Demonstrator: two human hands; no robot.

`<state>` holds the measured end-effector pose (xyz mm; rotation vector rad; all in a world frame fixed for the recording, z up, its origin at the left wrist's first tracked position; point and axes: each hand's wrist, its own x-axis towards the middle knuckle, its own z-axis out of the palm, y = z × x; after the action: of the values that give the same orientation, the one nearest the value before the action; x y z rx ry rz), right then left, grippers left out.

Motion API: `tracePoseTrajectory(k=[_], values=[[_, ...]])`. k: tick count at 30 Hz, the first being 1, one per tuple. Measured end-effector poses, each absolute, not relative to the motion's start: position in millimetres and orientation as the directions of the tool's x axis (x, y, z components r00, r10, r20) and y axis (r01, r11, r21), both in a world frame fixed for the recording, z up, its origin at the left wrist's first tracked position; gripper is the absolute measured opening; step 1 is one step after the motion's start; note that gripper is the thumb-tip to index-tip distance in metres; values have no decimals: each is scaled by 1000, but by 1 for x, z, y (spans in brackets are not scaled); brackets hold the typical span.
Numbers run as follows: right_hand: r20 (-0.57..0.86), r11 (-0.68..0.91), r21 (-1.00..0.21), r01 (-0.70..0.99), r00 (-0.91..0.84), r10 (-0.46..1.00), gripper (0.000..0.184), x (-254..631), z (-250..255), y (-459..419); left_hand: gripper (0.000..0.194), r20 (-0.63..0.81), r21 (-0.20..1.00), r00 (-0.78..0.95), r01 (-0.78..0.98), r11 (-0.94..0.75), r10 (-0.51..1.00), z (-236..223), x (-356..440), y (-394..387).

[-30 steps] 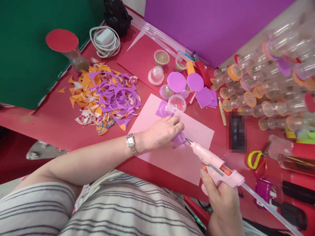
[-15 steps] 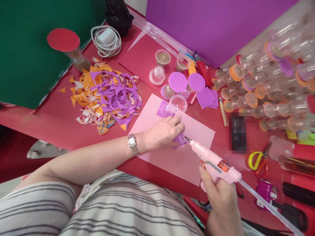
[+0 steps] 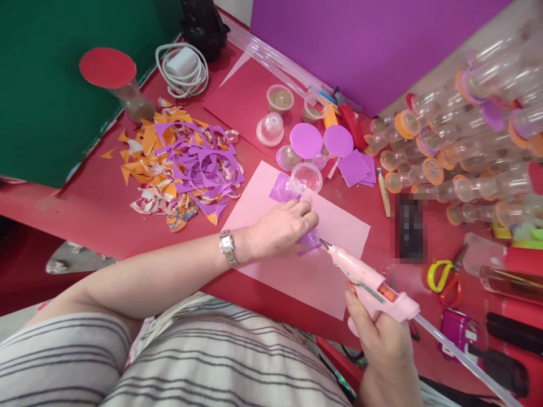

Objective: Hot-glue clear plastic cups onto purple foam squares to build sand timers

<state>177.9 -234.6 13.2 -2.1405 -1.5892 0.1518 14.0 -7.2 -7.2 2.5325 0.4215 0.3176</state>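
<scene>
My right hand [image 3: 384, 339] grips a pink hot glue gun [image 3: 360, 271], and a long clear glue stick [image 3: 462, 353] runs out of its back. The gun's metal tip points at a clear plastic cup [image 3: 313, 236], on a piece of purple paper. Over that cup my left hand [image 3: 284, 226] is closed, with the fingers curled round it and hiding most of it. Just beyond the fingers stands a pair of joined clear cups [image 3: 307, 180], partly over a purple square [image 3: 280, 186]. Beneath it all lies a pink sheet [image 3: 297, 285].
Orange and purple paper scraps [image 3: 199, 164] are heaped at left. Behind are cups with purple discs [image 3: 306, 141] and purple paper squares [image 3: 355, 168]. Stacked clear cup shapes [image 3: 466, 147] fill the right side. Scissors [image 3: 443, 280] and a wooden-handled tool [image 3: 384, 192] lie at right.
The glue gun has shifted very slightly right and down with my right hand. My left hand stays almost still over the clear plastic cup.
</scene>
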Motion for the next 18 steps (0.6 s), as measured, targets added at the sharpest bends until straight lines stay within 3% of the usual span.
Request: tracePoseTrajectory(k=[8, 13, 18], values=[[58, -233, -476, 848, 294, 954, 32, 193, 21, -225, 24, 125, 622, 926, 207, -755, 357, -8, 14, -8], [142, -256, -463, 849, 356, 923, 26, 180, 18, -228, 35, 122, 633, 926, 205, -746, 358, -9, 14, -8], [219, -229, -446, 866, 353, 910, 32, 173, 16, -225, 41, 105, 599, 922, 239, -764, 371, -8, 14, -8]])
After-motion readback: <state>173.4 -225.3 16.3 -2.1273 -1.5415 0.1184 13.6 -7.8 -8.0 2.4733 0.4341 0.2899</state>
